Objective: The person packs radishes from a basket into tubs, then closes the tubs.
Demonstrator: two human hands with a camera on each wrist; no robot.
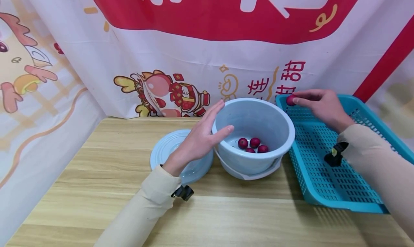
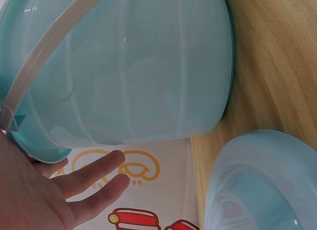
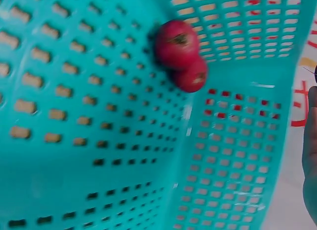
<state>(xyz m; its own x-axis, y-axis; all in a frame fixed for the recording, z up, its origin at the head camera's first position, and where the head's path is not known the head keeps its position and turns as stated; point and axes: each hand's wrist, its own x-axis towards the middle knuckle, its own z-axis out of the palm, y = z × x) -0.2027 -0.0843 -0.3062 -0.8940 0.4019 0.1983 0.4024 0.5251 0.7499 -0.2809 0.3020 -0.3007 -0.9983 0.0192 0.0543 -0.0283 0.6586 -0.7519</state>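
My left hand (image 1: pixel 207 133) lies against the left rim of a light blue bucket (image 1: pixel 250 164), fingers straight and thumb over the rim. In the left wrist view its fingers (image 2: pixel 96 173) spread beside the bucket wall (image 2: pixel 148 66). Several small, round red fruits (image 1: pixel 254 142) lie on the bucket's bottom. Above the far left corner of a teal plastic basket (image 1: pixel 307 195), my right hand (image 1: pixel 323 105) pinches another red fruit (image 1: pixel 290 100) between thumb and fingertips. The right wrist view shows two more red fruits (image 3: pixel 177 44) together in a basket corner, hidden behind my hand in the head view.
A round light blue lid (image 1: pixel 161 153) lies on the wooden table (image 1: pixel 97 182) left of the bucket, under my left forearm. The bucket's handle (image 1: pixel 258 175) hangs down in front. A printed white cloth (image 1: pixel 187 49) hangs behind the table.
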